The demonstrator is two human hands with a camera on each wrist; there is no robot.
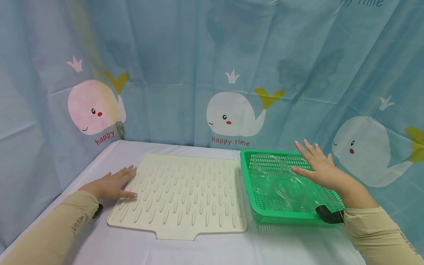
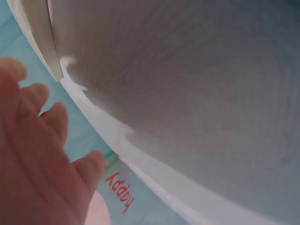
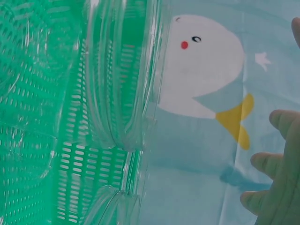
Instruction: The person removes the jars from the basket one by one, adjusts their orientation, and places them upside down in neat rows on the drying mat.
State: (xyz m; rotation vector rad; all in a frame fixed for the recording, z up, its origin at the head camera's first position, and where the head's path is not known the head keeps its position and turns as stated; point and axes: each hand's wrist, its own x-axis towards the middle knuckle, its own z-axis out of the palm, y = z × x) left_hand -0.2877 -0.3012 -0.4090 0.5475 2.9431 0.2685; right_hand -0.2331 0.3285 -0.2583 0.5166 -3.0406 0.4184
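Observation:
A cream drying mat (image 1: 185,191) with raised oval ridges and a front spout lies flat on the table. My left hand (image 1: 114,183) is spread at its left edge, thumb and fingertips overlapping the mat in the head view. In the left wrist view, the left hand (image 2: 42,150) has its fingers extended and holds nothing. A green perforated basket (image 1: 281,217) stands to the right of the mat with several clear round plastic containers (image 1: 289,187) in it. My right hand (image 1: 319,167), fingers spread, hovers over the basket's right part. Nothing is in the right hand (image 3: 286,173).
The table (image 1: 218,248) has a white cloth cover. A blue curtain (image 1: 165,73) with printed whales hangs close behind and along the left side of the table. The basket's rim (image 1: 251,208) rises near the mat's right edge.

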